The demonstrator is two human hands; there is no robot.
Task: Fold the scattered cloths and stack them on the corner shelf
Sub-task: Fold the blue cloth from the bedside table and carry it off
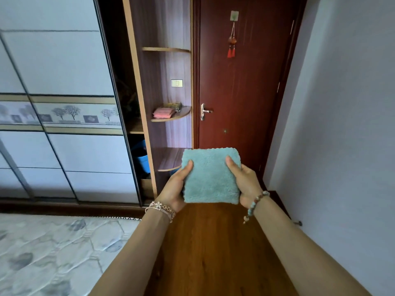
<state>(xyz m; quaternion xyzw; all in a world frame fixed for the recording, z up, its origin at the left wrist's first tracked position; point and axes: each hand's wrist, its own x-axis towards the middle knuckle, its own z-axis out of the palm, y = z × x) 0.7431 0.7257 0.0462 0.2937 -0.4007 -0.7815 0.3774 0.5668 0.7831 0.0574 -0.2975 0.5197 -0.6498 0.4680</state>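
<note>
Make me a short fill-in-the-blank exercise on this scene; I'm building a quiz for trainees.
1. Both hands, left hand and right hand, hold a folded ____ cloth.
2. A folded pink cloth already lies on the ____ shelf of the three.
3. The red tassel hangs on the ____.
4. Each wrist wears a ____.

Answers: teal; middle; door; bracelet

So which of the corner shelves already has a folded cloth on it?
The middle shelf, level with the door handle: a folded pink cloth lies there. The shelf above and the one below show no cloth.
</note>
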